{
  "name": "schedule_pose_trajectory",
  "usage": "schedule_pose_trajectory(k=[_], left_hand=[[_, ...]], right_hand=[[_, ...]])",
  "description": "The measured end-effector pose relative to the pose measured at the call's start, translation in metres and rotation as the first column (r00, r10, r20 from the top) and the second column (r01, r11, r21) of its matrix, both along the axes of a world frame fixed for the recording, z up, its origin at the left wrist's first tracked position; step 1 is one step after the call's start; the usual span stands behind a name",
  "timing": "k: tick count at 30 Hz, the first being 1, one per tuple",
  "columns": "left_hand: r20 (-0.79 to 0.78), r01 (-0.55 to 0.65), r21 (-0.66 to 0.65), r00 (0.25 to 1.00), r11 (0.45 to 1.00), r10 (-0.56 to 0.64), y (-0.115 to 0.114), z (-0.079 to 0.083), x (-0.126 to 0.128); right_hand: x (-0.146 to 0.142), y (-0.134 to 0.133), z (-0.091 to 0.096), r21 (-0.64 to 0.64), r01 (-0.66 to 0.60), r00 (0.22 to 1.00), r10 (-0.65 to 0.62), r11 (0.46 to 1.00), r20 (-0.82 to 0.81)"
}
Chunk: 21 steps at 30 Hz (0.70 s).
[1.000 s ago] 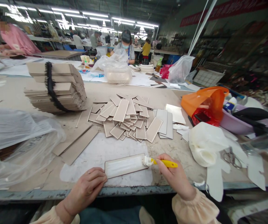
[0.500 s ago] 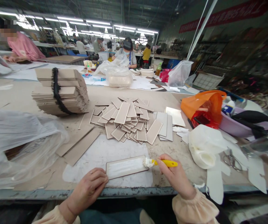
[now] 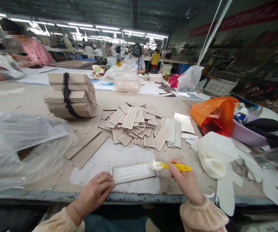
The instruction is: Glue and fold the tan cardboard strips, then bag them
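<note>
My left hand has its fingers closed at the left end of a rectangular board, holding it against the table. White paste lies in streaks along the board's upper face, within its dark edges. In my right hand is a brush with a yellow handle, gripped between thumb and fingers. Its bristles, thick with white paste, are at the board's right end. Under the board is a whitish sheet. Beyond it lies a loose pile of beige boards with pale edges.
A strapped stack of boards stands back left, behind a clear plastic bag. To the right are a white plastic container, scissors and an orange bag. Co-workers sit at tables farther back, one in a pink top.
The view has shifted slightly, so the scene sits farther right. The brush stays near the board's right end, its handle moved a little to the right. My left hand keeps its place on the board.
</note>
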<state>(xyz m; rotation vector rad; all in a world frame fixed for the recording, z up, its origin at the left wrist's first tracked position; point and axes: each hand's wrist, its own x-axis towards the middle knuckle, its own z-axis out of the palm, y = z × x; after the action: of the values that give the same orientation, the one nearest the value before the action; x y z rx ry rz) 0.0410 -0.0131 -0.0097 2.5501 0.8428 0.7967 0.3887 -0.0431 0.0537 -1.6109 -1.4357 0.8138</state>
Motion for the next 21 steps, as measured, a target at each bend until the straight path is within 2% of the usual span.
schedule_pose_trajectory(k=[3, 5, 10, 12, 14, 17, 21], left_hand=[[-0.005, -0.020, -0.013, 1.000, 1.000, 0.020, -0.001, 0.004, 0.002], [-0.001, -0.041, -0.024, 0.999, 0.999, 0.041, -0.004, 0.007, 0.004], [-0.014, -0.118, -0.084, 0.993, 0.989, 0.117, -0.007, 0.008, 0.005], [-0.109, -0.231, -0.108, 0.970, 0.967, 0.219, -0.002, 0.009, 0.000], [-0.209, -0.406, -0.076, 0.899, 0.911, 0.384, 0.009, 0.014, -0.010], [-0.291, -0.627, -0.005, 0.746, 0.779, 0.599, 0.034, 0.025, -0.032], [-0.446, -0.771, 0.021, 0.563, 0.637, 0.696, 0.060, 0.039, -0.057]], right_hand=[[-0.004, 0.002, -0.006, -0.041, -0.052, 0.998, 0.054, 0.998, 0.046], [-0.001, 0.002, -0.010, -0.048, -0.044, 0.996, 0.048, 0.998, 0.081], [0.023, 0.002, -0.027, 0.031, 0.094, 0.995, -0.095, 0.995, 0.036], [0.027, 0.003, -0.030, 0.053, 0.163, 0.986, -0.164, 0.985, 0.019], [0.024, 0.002, -0.029, 0.082, 0.216, 0.976, -0.218, 0.973, 0.017], [0.015, 0.000, -0.023, 0.120, 0.235, 0.972, -0.237, 0.965, 0.000], [0.011, -0.001, -0.024, 0.198, 0.193, 0.978, -0.204, 0.961, 0.038]])
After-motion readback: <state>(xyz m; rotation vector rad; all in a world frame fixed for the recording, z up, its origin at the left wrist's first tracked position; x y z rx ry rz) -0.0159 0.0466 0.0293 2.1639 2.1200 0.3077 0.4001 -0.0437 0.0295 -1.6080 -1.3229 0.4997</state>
